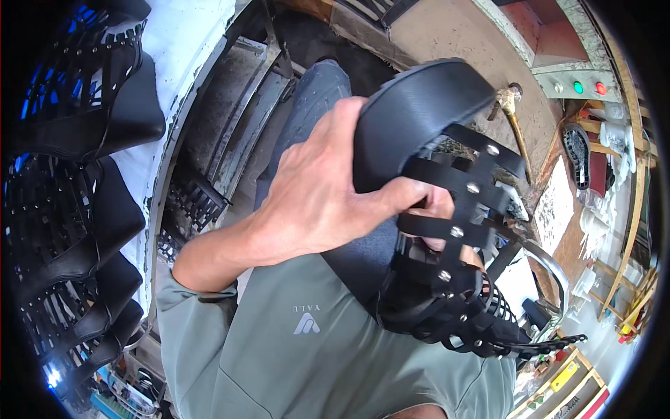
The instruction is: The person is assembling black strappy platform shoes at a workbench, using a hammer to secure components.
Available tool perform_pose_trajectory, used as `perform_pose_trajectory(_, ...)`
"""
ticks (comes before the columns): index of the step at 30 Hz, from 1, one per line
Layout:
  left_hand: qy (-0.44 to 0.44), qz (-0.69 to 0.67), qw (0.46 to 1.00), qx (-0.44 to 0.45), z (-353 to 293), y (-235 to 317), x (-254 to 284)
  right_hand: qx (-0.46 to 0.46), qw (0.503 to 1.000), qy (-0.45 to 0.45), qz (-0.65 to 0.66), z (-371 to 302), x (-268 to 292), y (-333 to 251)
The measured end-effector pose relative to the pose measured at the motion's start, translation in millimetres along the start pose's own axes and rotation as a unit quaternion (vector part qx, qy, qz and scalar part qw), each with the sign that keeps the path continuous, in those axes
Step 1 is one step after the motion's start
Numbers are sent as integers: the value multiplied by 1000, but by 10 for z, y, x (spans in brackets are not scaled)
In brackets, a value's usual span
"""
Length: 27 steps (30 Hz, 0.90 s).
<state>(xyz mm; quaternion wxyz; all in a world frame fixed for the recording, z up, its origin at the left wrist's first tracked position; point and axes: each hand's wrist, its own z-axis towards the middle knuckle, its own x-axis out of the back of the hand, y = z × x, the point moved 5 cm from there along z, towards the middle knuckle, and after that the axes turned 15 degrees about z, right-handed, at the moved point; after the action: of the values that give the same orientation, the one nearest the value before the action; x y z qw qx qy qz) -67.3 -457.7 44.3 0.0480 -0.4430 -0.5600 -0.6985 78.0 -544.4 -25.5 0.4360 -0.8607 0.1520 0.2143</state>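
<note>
A black leather sandal upper (464,187), woven from riveted straps with a smooth curved heel part (419,105), is held over my lap. The fingers of my left hand (314,185) lie along the outer side of the heel part. Its thumb reaches across the edge toward the straps. Of my right hand (434,244), only some bent fingers show through the gaps between the straps, closed inside the upper. The rest of that hand is hidden behind the leather. The upper's strap end trails toward the lower right.
Several similar black uppers (66,209) are stacked along a white-covered table (183,42) at left. A hammer (515,129) lies on the brown bench (443,31) ahead. Farther right are a dark shoe sole (577,155) and a panel with green and red buttons (588,88).
</note>
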Motion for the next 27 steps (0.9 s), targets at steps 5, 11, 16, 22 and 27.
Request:
perform_pose_trajectory(5, -98, -159, 982, 4, -20, -360, -45, 40, 999, 19, 12, 105, -37, -73)
perform_pose_trajectory(11, -218, -484, 847, 9, 572, -893, -206, 47, 989, -113, -85, 349, -132, -156)
perform_pose_trajectory(16, -51, -589, 801, 95, 450, -1011, -298, 284, 631, 361, -625, 89, 1096, -1015)
perform_pose_trajectory(22, -109, -570, 813, 40, 485, -381, -379, 108, 567, 341, -743, 458, 2447, -1525)
perform_pose_trajectory(27, -112, -474, 871, -55, 397, -226, -240, 368, 902, 210, -85, 388, 1921, -1503)
